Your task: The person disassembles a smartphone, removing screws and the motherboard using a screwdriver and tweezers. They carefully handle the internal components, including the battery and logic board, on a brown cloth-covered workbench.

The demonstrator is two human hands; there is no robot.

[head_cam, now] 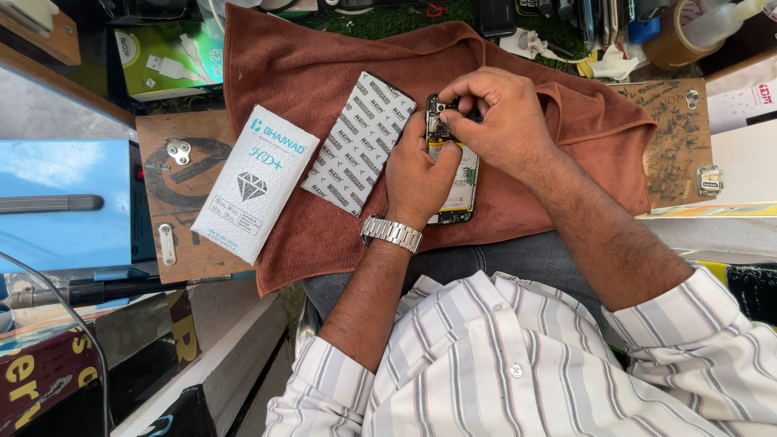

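1. Opened phone (pixel 461 182): back cover off, innards showing, lying centre frame on a brown towel (pixel 307 73).
2. Left hand (pixel 417 174): clasps the phone's left edge.
3. Right hand (pixel 498 117): fingertips pinched at the phone's top end; anything pinched is hidden.
4. Patterned grey panel (pixel 358 144): just left.
5. White packet (pixel 255 182): further left, overlapping the towel edge.

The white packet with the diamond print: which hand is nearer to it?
Left. The left hand steadies the opened phone, with only the patterned panel between it and the white packet. The right hand works farther off.

Brown towel (pixel 324 65) on wooden board (pixel 182 194).
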